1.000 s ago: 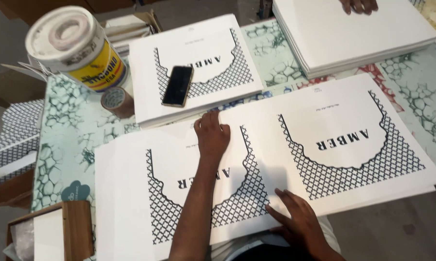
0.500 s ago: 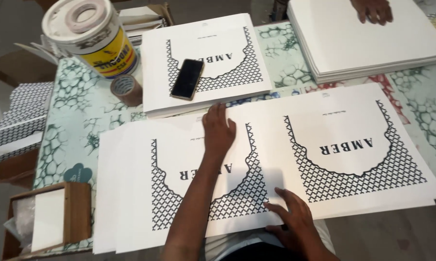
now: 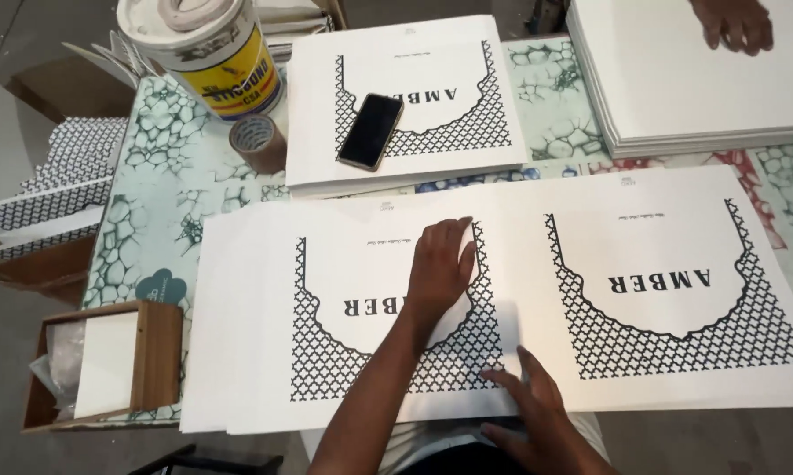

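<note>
Two hands (image 3: 438,273) (image 3: 530,406) flat on one wide printed sheet (image 3: 669,290), one phone (image 3: 371,130) beyond.

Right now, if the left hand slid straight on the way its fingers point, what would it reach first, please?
The left hand lies flat on the printed white sheet, fingers pointing away from the person. Going straight on, it would probably first meet the near edge of the farther printed stack; the black phone lies beyond, slightly left.

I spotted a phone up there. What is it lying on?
The black phone lies on a stack of white printed sheets with a black lattice pattern. It covers part of that pattern; what lies under the stack cannot be seen.
</note>
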